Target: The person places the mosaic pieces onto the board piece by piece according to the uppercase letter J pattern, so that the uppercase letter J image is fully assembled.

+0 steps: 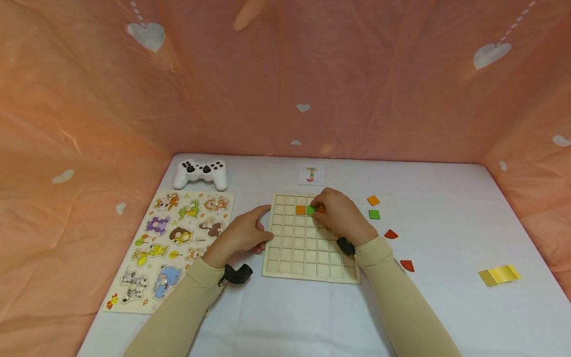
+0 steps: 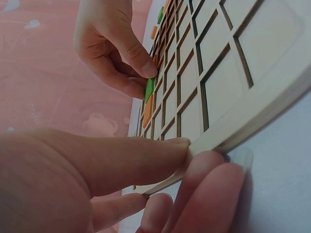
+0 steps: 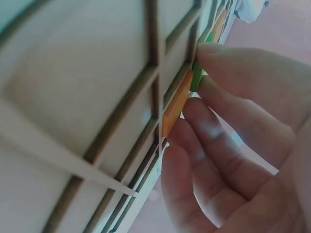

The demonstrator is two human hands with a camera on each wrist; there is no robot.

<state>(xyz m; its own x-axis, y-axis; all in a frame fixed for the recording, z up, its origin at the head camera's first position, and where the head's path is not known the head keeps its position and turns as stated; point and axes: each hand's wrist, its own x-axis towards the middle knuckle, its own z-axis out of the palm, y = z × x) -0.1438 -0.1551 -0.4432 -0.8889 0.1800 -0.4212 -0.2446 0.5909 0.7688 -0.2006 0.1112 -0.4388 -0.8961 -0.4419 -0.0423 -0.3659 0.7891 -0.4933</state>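
Observation:
A pale wooden grid board (image 1: 292, 243) lies in the middle of the table. My left hand (image 1: 243, 232) holds its left edge, the thumb over the rim and other fingers against the side. My right hand (image 1: 336, 210) pinches a green square tile (image 3: 197, 76) between thumb and finger at a cell in an upper row. In the left wrist view this green tile (image 2: 149, 90) looks tilted. An orange square tile (image 1: 301, 210) sits in the cell to its left. Another orange tile (image 3: 177, 104) sits on its right, partly hidden by the right hand in the head view.
Behind the board is a pattern card (image 1: 311, 175). Right of it lie an orange tile (image 1: 373, 200), a green tile (image 1: 374, 214), red quarter-round pieces (image 1: 391, 234) and a yellow strip (image 1: 499, 275). An animal puzzle board (image 1: 169, 253) and a white game controller (image 1: 200, 173) are at left.

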